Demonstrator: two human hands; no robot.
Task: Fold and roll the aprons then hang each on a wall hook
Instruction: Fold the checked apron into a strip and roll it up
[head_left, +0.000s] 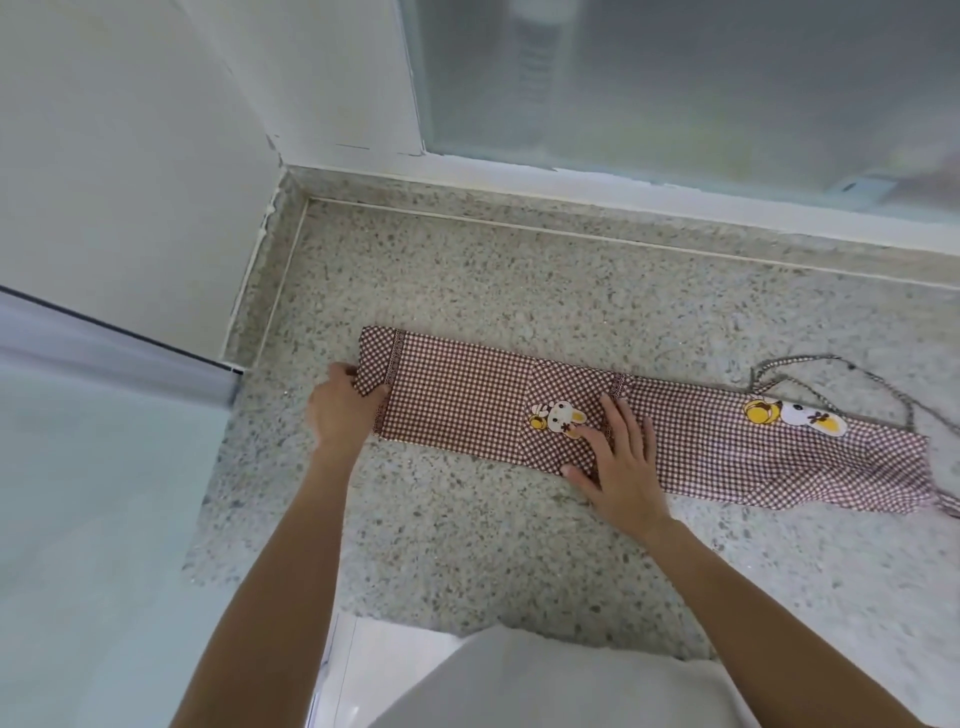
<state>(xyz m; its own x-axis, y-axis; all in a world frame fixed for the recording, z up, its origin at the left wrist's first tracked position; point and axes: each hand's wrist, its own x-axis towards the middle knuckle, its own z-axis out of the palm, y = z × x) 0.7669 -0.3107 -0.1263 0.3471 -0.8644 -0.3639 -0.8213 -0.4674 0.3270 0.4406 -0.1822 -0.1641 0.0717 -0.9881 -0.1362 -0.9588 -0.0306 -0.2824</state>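
Gripping the left end of the apron (467, 410), the left hand (343, 410) has its fingers curled around the corner of the cloth, and this corner is turned over a little onto the strip. The right hand (618, 462) lies flat on the middle of the apron with the fingers straight and spread, and the palm presses the cloth down; its thumb reaches to the near edge of the cloth and its fingertips point to the far side. The apron is folded into one long narrow strip and it lies on the counter (467, 545), going from the left hand across under the right hand and farther to the right. The cloth has small brown and white checks. A rabbit patch (558, 415) in white and yellow is just beside the fingers of the right hand, on the left of them, and a second rabbit patch (795, 415) is farther to the right, well apart from both hands. At the right end the cloth is wrinkled, and thin straps (810, 364) come out from it and lie loose on the counter behind the strip. The counter is of speckled stone with a low raised rim at the back and on the left. Behind it stands a white wall (156, 130), and to the right of the wall there is a frosted window (675, 78).
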